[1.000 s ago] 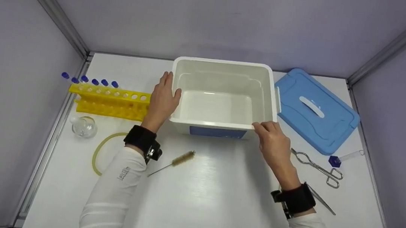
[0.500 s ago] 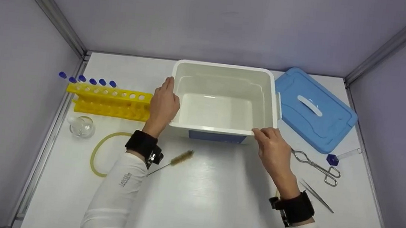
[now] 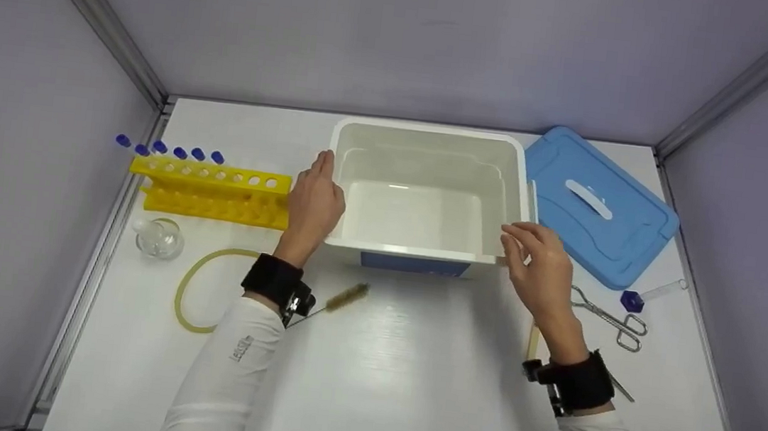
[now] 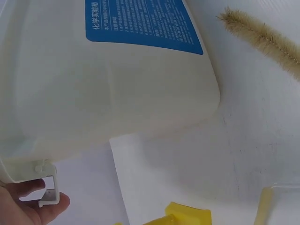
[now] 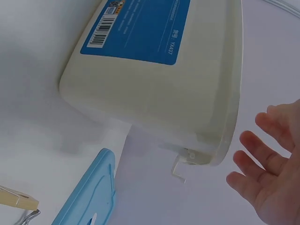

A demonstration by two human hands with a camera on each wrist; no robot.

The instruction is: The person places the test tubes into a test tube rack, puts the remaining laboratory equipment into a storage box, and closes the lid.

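Note:
A white plastic storage bin [image 3: 416, 252] with a blue label stands uncovered at the back of the table, nothing inside it. My left hand [image 3: 316, 201] holds its left side, thumb by the rim. In the left wrist view, fingers [image 4: 51, 211] of that hand lie around the white side latch [image 4: 49, 190]. Just off the front right corner, my right hand [image 3: 541, 271] has its fingers spread and slightly bent, holding nothing. The right wrist view shows this hand [image 5: 274, 164] apart from the bin wall [image 5: 150, 93], with another latch [image 5: 178, 168] hanging loose.
Left: yellow test tube rack [image 3: 213, 208] with blue-capped tubes, glass flask [image 3: 160, 240], rubber tubing [image 3: 183, 294]. Front: test tube brush [image 3: 347, 297]. Right: blue lid [image 3: 628, 234], crucible tongs [image 3: 605, 314], graduated cylinder [image 3: 634, 300], tweezers [image 3: 622, 390], wooden clamp [image 5: 18, 199].
The bin has shifted slightly toward me. My right hand has let go of the front right corner and moved a little right and up. My left hand has stayed at the left side.

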